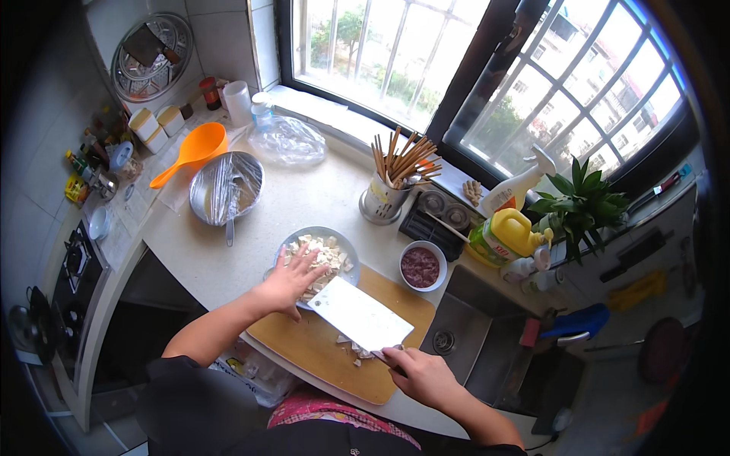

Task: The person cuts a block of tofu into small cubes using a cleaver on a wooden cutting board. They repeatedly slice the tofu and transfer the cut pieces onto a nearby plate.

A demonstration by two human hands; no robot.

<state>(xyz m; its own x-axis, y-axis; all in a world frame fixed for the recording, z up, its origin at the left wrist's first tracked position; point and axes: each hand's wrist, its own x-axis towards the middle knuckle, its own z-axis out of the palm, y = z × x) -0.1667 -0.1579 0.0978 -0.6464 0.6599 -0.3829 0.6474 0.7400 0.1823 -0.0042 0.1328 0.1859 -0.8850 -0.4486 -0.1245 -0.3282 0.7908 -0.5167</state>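
My left hand (290, 282) is spread with its fingers apart over a plate (351, 253) heaped with small pale cut pieces (328, 251), perhaps tofu. Wrapped around the handle of a cleaver (363, 315), my right hand (422, 374) tilts the broad blade across a wooden cutting board (304, 346). The blade's far corner reaches the near edge of the plate. A few pale scraps (354, 352) lie on the board beside the blade, partly hidden by it. To the right of the plate stands a white bowl (444, 267) of dark red chopped meat (420, 267).
At the back left are a metal pan (199, 196) under plastic film and an orange strainer (199, 146). A chopstick holder (380, 199) stands behind the board. Right of it are a yellow jug (506, 235), a spray bottle (525, 182) and a sink (475, 334). A stove (72, 281) is far left.
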